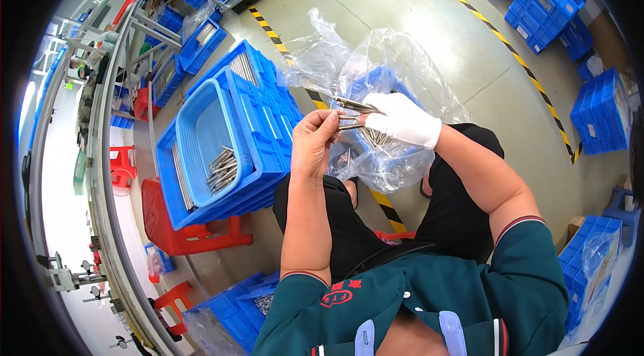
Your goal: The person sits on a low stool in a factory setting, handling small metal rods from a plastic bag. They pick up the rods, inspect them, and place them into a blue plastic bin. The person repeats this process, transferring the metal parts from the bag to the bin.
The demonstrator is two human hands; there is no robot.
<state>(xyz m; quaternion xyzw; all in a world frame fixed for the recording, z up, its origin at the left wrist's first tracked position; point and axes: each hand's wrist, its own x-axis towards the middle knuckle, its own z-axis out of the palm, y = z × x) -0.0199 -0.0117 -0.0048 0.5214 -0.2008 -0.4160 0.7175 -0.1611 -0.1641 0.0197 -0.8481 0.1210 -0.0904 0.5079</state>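
My right hand (402,119), in a white glove, is closed around a small bunch of slim metal rods (350,105) pointing to the left. My bare left hand (313,139) pinches the ends of metal rods that stick out from the gloved hand; how many it grips is hidden. Below both hands, between my knees, a blue crate (380,78) is lined with a clear plastic bag (422,64). More metal rods (381,141) lie in it. To my left, a light-blue mesh basket (199,129) holds a pile of similar metal rods (223,169).
The basket rests on stacked blue crates (272,108), some holding long rods. Beside them is a red stool (161,218). A long workbench (111,222) runs along the left. More blue crates (600,111) stand at the right. Yellow-black tape (513,54) marks the floor.
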